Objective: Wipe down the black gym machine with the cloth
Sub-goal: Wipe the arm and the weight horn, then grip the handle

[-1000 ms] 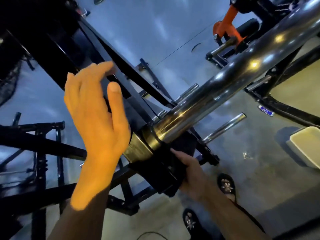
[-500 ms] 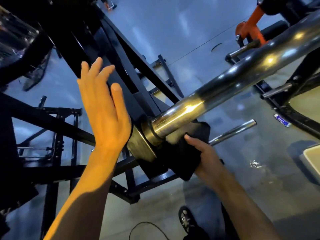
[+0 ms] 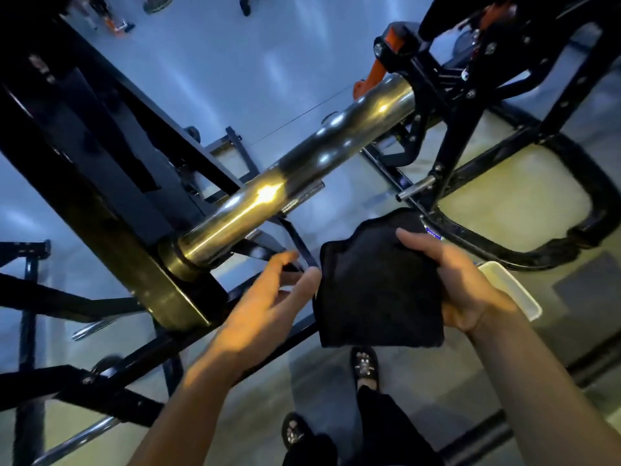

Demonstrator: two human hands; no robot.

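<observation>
Steel: a thick chrome bar [image 3: 302, 176] runs on a slant from lower left to upper right, bright with spots of reflected light, its lower end set in a collar on a black beam.
Machine: the black gym machine [image 3: 100, 183] fills the left side with heavy angled beams; more black tubing loops round at right, with orange parts [image 3: 373, 74] near the bar's upper end.
Cloth: a black cloth [image 3: 376, 284] hangs in the air below the chrome bar, apart from it, spread roughly flat between the two hands.
Right hand: the right hand [image 3: 463, 284] holds the cloth at its right edge, thumb on the upper face and fingers hidden beneath.
Left hand: the left hand [image 3: 268, 304] has fingers loosely parted, fingertips at the cloth's left edge; whether it pinches the edge cannot be told.
Floor: smooth grey concrete [image 3: 208, 62] with a pale bluish sheen at top and a yellower tone at lower right.
Room: a pale rectangular tray [image 3: 514, 290] lies on the floor behind the right wrist; short chrome pegs [image 3: 416, 188] stick out from the frame; the person's dark shoes [image 3: 364, 366] stand below the cloth.
</observation>
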